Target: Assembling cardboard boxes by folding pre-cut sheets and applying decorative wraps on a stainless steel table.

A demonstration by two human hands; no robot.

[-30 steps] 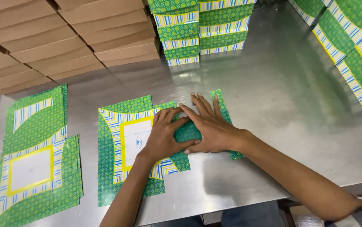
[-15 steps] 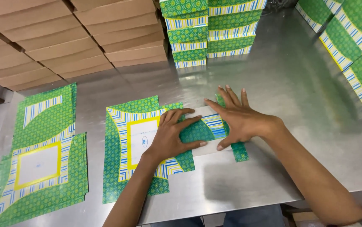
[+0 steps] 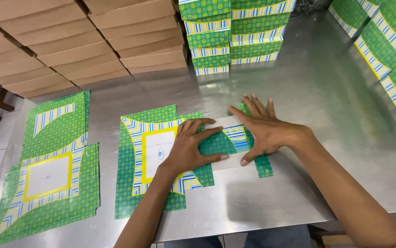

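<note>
Carton blank [image 3: 154, 160], one, lay flat under both hands: I saw left hand [image 3: 189, 148] and right hand [image 3: 263, 131] spread, pressing its folded flap [image 3: 227, 142]. I counted one stack of flat blanks [image 3: 51, 170] left and two stacks of finished boxes [image 3: 234, 34] behind.

My left hand [image 3: 186, 149] and right hand [image 3: 264, 131] press flat on a half-folded carton blank [image 3: 161, 156] near the table's [image 3: 299, 92] front edge. A pile of flat blanks [image 3: 51, 165] lies at the left edge. Stacked folded boxes [image 3: 234, 32] stand at the back edge, plain cardboard stacks [image 3: 69, 41] toward the back left corner, more blanks [image 3: 386, 50] at the right edge.
</note>
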